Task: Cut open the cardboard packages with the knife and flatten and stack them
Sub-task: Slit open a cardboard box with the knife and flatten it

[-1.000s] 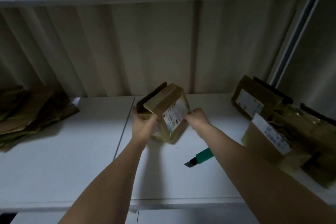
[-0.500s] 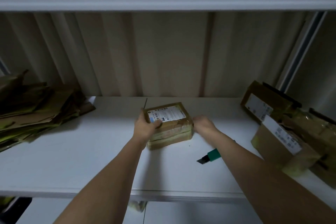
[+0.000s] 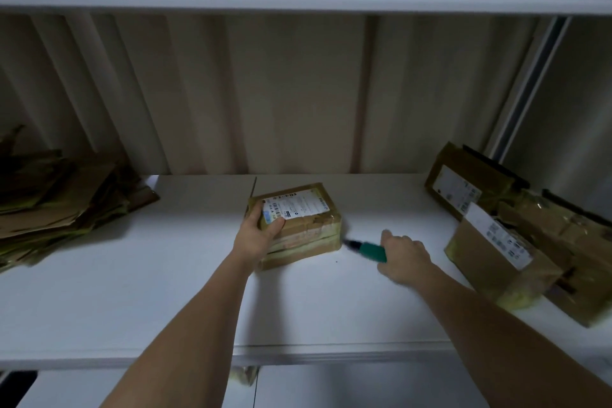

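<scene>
While the left hand grips the taped cardboard package on the white bench, the right hand holds a green-handled knife. Its blade tip points at the package's near right corner, just beside the left hand.

Your right hand is motion-blurred and covers the rear of the green-handled utility knife, so you cannot tell whether its dark tip touches the taped brown cardboard package just left of it. The print on that package's white shipping label is too small to read. Far left of the package, the heap of flattened brown cardboard runs off the frame's edge, and far right the pile of unopened brown boxes does too.
</scene>
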